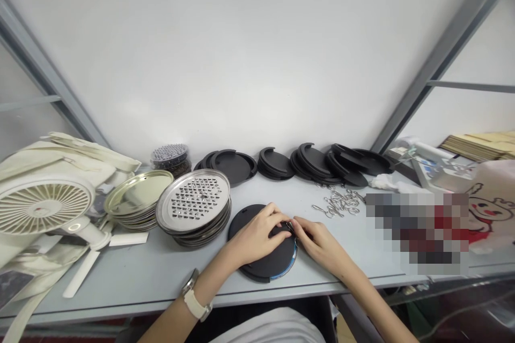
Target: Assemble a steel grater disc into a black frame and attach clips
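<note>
A black round disc (257, 268) lies flat on the table in front of me, a strip of blue and white showing along its lower right rim. My left hand (263, 233) rests across its top, with thumb and forefinger brought together at the right edge. There they meet my right hand (317, 241), whose fingertips pinch a small metal clip (290, 225). The fingers hide much of the clip, so how it sits on the disc cannot be made out. Several loose metal clips (340, 202) with loops lie scattered beyond my right hand.
Stacked round metal grater plates (201, 201) and gold-coloured round lids (139, 193) stand at left, near a white fan (44, 206). Several black round trays (235, 166) line the wall. A spiky grey disc (169, 153) tops a pile behind. A printed bag (491, 203) lies at right.
</note>
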The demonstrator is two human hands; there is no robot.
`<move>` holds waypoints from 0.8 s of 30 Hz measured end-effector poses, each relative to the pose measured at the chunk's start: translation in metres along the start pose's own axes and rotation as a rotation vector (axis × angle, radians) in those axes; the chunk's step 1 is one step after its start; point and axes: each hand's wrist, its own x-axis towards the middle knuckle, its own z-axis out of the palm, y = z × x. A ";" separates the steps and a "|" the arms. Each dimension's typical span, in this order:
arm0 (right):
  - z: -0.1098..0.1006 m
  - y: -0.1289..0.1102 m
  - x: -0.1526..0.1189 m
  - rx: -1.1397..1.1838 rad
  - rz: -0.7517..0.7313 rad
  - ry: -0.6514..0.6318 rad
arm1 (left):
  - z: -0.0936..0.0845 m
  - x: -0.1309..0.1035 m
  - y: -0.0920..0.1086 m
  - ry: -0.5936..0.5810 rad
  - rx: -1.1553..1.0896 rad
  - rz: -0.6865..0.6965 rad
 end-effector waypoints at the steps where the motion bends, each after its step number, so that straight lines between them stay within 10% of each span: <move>1: 0.000 0.000 0.000 0.000 -0.005 0.000 | 0.000 0.000 0.000 -0.001 0.002 0.003; 24: 0.004 0.005 0.000 -0.038 0.026 0.023 | -0.002 0.002 0.001 -0.015 0.012 0.030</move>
